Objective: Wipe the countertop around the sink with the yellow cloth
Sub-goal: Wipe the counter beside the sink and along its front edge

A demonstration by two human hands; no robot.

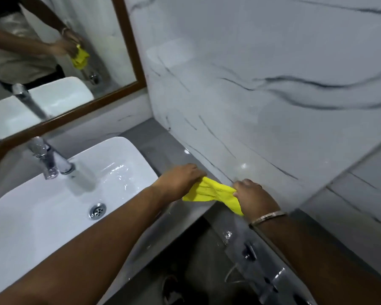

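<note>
Both hands are gripping the yellow cloth (209, 191).
Bunched and creased, it is stretching between left hand (180, 178) and right hand (254, 198), over the countertop (163, 146).

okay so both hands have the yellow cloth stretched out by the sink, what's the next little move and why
Probably lower the yellow cloth flat onto the grey countertop beside the sink. The left hand and right hand hold its ends bunched at the counter's front edge near the wall, so little cloth is on the surface.

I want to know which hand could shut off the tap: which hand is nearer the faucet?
Left. The left hand grips the yellow cloth just right of the sink, closer to the faucet; the right hand holds the cloth's far end, farther away.
</note>
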